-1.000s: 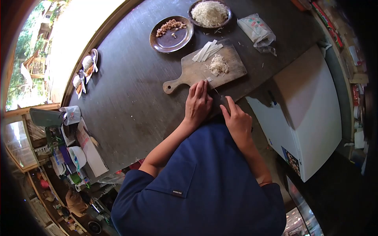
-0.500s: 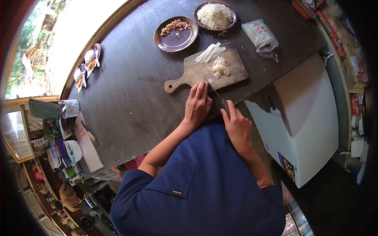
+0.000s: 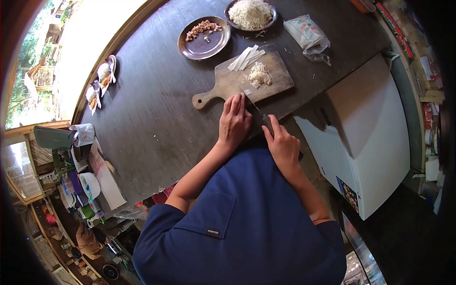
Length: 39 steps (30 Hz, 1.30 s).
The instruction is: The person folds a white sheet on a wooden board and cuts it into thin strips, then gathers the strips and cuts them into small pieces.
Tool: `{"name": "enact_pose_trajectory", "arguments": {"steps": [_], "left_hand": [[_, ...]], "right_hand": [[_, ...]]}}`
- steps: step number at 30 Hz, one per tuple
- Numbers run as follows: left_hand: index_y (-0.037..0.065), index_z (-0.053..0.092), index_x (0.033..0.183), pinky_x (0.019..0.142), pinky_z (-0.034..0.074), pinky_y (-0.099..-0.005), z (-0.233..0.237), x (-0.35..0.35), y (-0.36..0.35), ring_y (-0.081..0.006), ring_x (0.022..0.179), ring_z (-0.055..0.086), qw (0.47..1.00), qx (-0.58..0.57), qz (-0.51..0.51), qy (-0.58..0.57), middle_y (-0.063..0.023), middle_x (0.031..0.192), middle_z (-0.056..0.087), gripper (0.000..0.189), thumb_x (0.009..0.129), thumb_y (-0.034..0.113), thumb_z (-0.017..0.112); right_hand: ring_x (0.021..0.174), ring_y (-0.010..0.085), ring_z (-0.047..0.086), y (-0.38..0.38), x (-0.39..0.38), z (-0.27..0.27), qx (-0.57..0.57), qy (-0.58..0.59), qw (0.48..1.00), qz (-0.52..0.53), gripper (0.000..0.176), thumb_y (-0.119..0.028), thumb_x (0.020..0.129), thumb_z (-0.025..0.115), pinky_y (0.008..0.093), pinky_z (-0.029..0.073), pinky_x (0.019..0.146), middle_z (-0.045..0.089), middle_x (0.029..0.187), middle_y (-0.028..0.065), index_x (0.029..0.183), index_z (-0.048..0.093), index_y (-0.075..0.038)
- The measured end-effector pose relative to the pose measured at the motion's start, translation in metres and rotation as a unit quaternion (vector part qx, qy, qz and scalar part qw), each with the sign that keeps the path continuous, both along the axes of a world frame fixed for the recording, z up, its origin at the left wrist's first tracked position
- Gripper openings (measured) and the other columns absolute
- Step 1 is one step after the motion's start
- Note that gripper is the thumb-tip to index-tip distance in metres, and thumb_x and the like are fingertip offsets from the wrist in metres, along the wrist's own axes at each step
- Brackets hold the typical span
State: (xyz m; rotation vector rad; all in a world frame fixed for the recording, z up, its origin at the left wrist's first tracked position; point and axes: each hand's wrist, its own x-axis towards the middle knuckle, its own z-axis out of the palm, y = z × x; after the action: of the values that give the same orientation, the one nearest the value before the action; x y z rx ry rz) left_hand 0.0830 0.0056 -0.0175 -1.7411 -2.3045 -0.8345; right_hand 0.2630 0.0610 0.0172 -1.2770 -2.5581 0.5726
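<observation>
Board (image 3: 280, 71): worn wood, matt, lightly stained. Knife (image 3: 266, 121): thin metal blade. Strips (image 3: 246, 58): smooth, matt. Plate (image 3: 205, 51): glazed-looking, glossy. Bag (image 3: 306, 35): crinkled plastic, shiny. Table (image 3: 166, 107): scuffed, low sheen. Shirt (image 3: 270, 213): matt cloth. Fridge (image 3: 377, 142): smooth, soft gloss.

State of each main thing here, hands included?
Cutting board: flat, partly covered.
Knife: gripped, blade over the board.
Right hand: closed around knife.
Left hand: fingers bunched at board's edge.
White strips: overlapping.
Small shreds: loosely heaped.
Brown plate: partly filled.
Large shred heap: piled high.
Plastic bag: crumpled; contents unclear.
</observation>
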Motion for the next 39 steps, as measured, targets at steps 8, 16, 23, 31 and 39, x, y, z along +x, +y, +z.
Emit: {"name": "enact_pose_trajectory", "arguments": {"steps": [8, 16, 23, 31, 39], "left_hand": [[-0.009, 0.06, 0.14, 0.111, 0.049, -0.0452, -0.002, -0.001, -0.002, -0.0399, 0.131, 0.055, 1.0, 0.001, 0.005, -0.002, -0.0211, 0.141, 0.057, 0.057, 0.086, 0.005, 0.069], [-0.009, 0.06, 0.139, 0.111, 0.05, -0.0456, 0.002, 0.002, -0.001, -0.0403, 0.131, 0.056, 1.0, 0.007, 0.005, -0.006, -0.0213, 0.14, 0.057, 0.056, 0.086, 0.005, 0.069], [-0.01, 0.06, 0.139, 0.112, 0.049, -0.0458, -0.003, 0.001, -0.001, -0.0401, 0.132, 0.056, 1.0, 0.009, 0.007, -0.012, -0.0215, 0.139, 0.059, 0.056, 0.086, 0.004, 0.069], [-0.012, 0.059, 0.139, 0.113, 0.049, -0.0416, -0.001, -0.001, -0.002, -0.0372, 0.133, 0.055, 1.0, 0.0, 0.006, 0.021, -0.0218, 0.138, 0.057, 0.059, 0.085, 0.008, 0.07], [-0.009, 0.061, 0.138, 0.11, 0.052, -0.0431, -0.002, 0.0, -0.002, -0.0378, 0.131, 0.057, 1.0, 0.015, 0.012, -0.015, -0.0195, 0.138, 0.059, 0.055, 0.085, 0.004, 0.07]], "right_hand": [[0.072, 0.0356, 0.075, -0.002, 0.0, 0.006, 0.017, 0.001, 1.0, 0.005, 0.042, -0.041, 0.104, 0.068, 0.0463, 0.059, 0.059, 0.077, 0.09, 0.0093, 0.139, 0.064, -0.019], [0.063, 0.0327, 0.074, 0.004, -0.012, -0.01, 0.066, 0.03, 0.997, 0.008, 0.04, -0.044, 0.105, 0.065, 0.0442, 0.06, 0.053, 0.072, 0.078, 0.0071, 0.136, 0.064, -0.02], [0.075, 0.0364, 0.076, -0.003, 0.0, 0.007, 0.006, -0.02, 1.0, 0.005, 0.041, -0.042, 0.105, 0.066, 0.0472, 0.061, 0.061, 0.079, 0.095, 0.0101, 0.139, 0.064, -0.018], [0.065, 0.0333, 0.075, 0.004, -0.014, -0.005, 0.048, 0.037, 0.998, 0.009, 0.041, -0.044, 0.105, 0.065, 0.0446, 0.061, 0.055, 0.075, 0.082, 0.0084, 0.137, 0.064, -0.018], [0.079, 0.0383, 0.076, -0.009, 0.001, 0.008, -0.014, -0.005, 1.0, -0.009, 0.04, -0.041, 0.105, 0.066, 0.0485, 0.06, 0.064, 0.079, 0.096, 0.0123, 0.138, 0.064, -0.019]]}}
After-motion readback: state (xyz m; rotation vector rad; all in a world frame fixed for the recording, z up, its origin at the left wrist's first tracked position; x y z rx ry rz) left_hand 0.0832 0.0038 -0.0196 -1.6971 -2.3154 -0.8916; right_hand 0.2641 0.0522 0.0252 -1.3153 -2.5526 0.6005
